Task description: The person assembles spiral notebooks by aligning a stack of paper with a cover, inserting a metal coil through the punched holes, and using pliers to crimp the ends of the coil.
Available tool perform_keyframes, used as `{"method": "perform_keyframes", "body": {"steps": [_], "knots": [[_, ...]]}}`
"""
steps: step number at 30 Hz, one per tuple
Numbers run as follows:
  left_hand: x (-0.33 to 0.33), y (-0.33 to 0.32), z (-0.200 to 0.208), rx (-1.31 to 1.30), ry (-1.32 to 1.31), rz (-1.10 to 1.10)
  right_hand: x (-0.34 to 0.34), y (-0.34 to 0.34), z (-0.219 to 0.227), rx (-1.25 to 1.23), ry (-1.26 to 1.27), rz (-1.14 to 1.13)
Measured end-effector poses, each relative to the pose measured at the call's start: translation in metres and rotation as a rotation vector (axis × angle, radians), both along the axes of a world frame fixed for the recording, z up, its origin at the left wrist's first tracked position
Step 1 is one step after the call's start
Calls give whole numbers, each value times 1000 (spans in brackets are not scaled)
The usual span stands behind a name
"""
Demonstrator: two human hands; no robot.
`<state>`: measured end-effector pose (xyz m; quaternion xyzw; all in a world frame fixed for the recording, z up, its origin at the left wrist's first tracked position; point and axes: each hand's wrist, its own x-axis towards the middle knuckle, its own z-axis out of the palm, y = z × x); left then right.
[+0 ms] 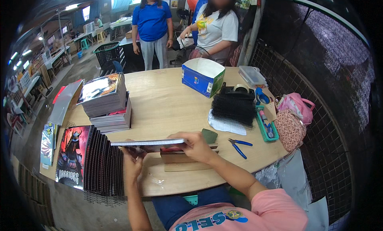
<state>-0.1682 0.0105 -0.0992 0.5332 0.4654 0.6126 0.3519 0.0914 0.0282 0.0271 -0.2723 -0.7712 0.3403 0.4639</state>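
Observation:
A thin notebook (149, 143) is held nearly edge-on above the table, its white page edges facing up and a dark cover showing below. My left hand (133, 161) is closed on its left part from underneath, with the fingers partly hidden. My right hand (195, 147) grips its right end, thumb and fingers closed. Just below the right hand lies a wooden block (187, 165) with a reddish piece on it, and a green piece (209, 136) sits behind. To the left stands a row of coil-bound notebooks (72, 155) with a red and black illustrated cover in front.
Two stacks of unbound booklets (105, 99) stand at the back left. Black plastic coils (233, 111) lie on white paper at right, near blue-handled cutters (240, 146), a green basket (268, 129), a tape dispenser (239, 91) and a blue box (199, 81). Two people stand beyond the table.

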Motion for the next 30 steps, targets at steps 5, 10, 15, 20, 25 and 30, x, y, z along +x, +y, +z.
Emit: {"method": "perform_keyframes", "body": {"steps": [5, 10, 15, 20, 25, 30], "knots": [[12, -9, 15, 24, -26, 13, 0, -2, 1, -158, 32, -91], [23, 12, 14, -66, -158, -40, 9, 6, 0, -175, 103, -74], [-2, -1, -5, -1, -105, 66, -23, -3, 14, -52, 12, 14], [-10, -4, -8, -66, -312, -24, -38, -6, 16, -24, -96, 26], [1, -11, -19, -309, -54, -60, -28, -3, 3, 65, -211, -109], [60, -31, 11, -13, 107, -232, 72, -11, -48, -26, -130, -267]]}}
